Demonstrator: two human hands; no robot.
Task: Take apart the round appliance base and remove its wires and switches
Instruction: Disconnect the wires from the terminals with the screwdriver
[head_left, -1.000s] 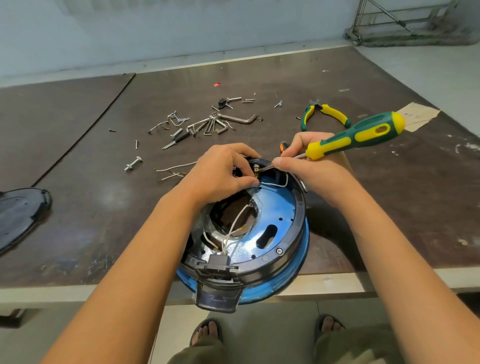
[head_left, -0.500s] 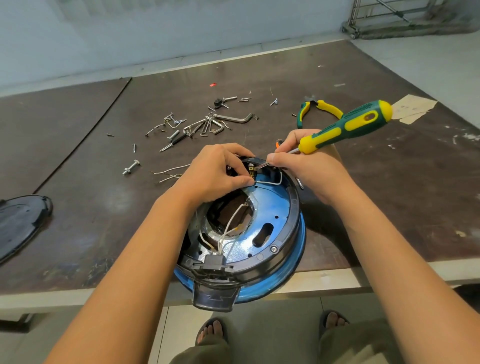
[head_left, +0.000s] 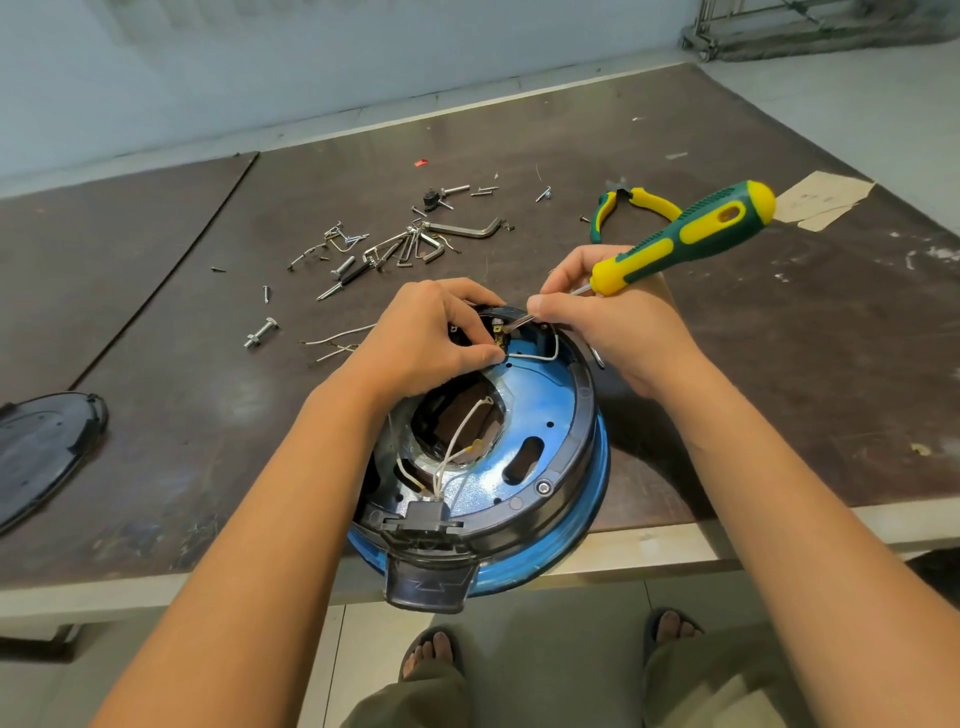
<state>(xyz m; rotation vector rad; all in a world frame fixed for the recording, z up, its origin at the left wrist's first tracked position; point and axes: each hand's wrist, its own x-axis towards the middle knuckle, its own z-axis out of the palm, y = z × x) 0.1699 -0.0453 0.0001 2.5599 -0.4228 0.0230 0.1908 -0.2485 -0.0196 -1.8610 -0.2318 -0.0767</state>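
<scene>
The round appliance base (head_left: 524, 467), blue metal with a black plastic rim, lies upside down at the table's front edge. White wires (head_left: 457, 441) run from its centre hole to a black connector at the near rim. My left hand (head_left: 436, 338) curls over the far rim and pinches a small switch part there. My right hand (head_left: 618, 332) pinches the metal shaft of a green and yellow screwdriver (head_left: 685, 236), whose tip sits at a brass terminal (head_left: 500, 332) with a white wire looping off it.
Loose screws, bolts and hex keys (head_left: 415, 244) lie scattered behind the base. Green and yellow pliers (head_left: 631, 205) sit at the back right, next to a cardboard scrap (head_left: 826, 200). A black oval cover (head_left: 41, 452) rests at the left. Two loose wires (head_left: 337, 343) lie left of the base.
Both hands keep their hold at the far rim. The screwdriver handle has tilted a little; the view has shifted slightly.
</scene>
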